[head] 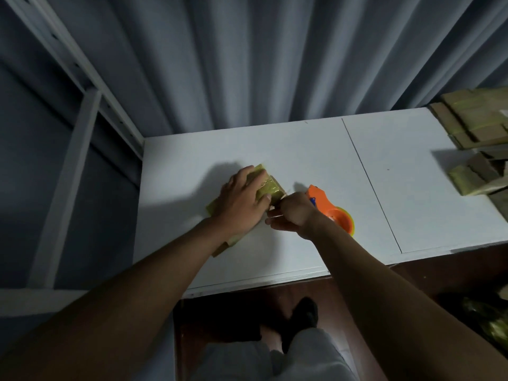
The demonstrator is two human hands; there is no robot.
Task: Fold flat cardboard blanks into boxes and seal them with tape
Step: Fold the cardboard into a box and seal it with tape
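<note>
A small cardboard box point(270, 188), partly covered in shiny yellowish tape, lies on the white table point(302, 149). My left hand point(242, 202) rests flat on top of it, fingers spread and thumb at its right side. My right hand point(294, 215) is right beside the box's near right corner, fingers curled round the handle of an orange tape dispenser point(334, 209). The dispenser's roll end points right, its front end meets the box. Most of the box is hidden under my left hand.
Stacks of flat cardboard blanks point(478, 119) and taped pieces point(472, 177) lie at the table's right end. A grey curtain hangs behind the table, a white metal rack point(88, 111) stands at the left. My legs and foot show below the table's front edge.
</note>
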